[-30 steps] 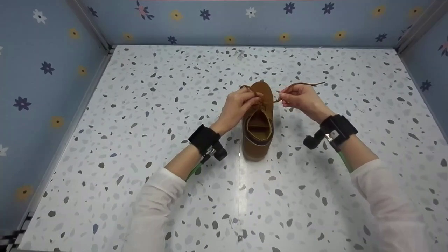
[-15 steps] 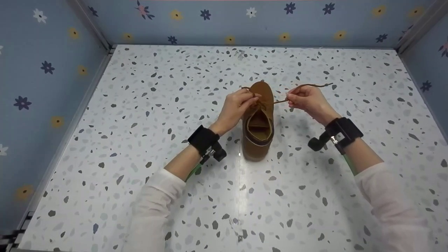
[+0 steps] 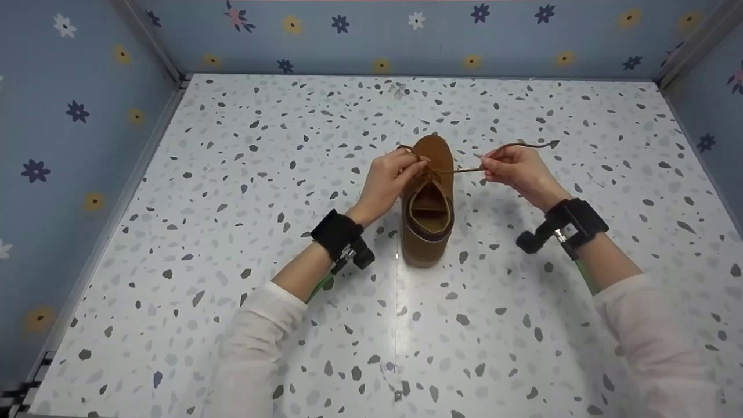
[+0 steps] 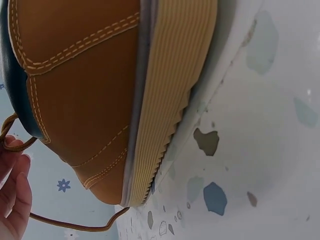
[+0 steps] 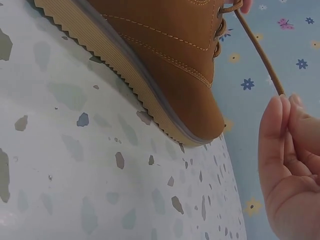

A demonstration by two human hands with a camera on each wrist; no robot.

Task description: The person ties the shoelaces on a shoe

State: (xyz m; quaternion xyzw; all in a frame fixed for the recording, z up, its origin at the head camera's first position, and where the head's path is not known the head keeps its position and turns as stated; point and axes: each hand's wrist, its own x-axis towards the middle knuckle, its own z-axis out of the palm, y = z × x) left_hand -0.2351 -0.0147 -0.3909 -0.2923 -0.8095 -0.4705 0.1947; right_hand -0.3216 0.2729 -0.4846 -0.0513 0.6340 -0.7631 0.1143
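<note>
A brown lace-up shoe (image 3: 425,251) with a ribbed tan sole stands upright on the speckled table, toe pointing away. My left hand (image 3: 388,179) is at the front of its opening and pinches a lace loop (image 4: 19,146) beside the knot area; its fingertips partly hide the knot. Off to the shoe's right, my right hand (image 3: 518,173) pinches the other shoelace (image 5: 260,52) between thumb and fingers. That lace runs straight from the shoe to these fingers, and its loose end trails beyond them to the right. In the left wrist view, a free lace length (image 4: 75,228) hangs past the toe.
The white speckled tabletop (image 3: 232,278) spreads around the shoe. Blue flowered panels (image 3: 360,40) border it at the back and both sides. Each wrist wears a black strap with a small camera (image 3: 528,241).
My right hand has moved right and slightly toward me, drawing out more lace, which is now straight between shoe and fingers. The left hand and shoe have stayed nearly in place.
</note>
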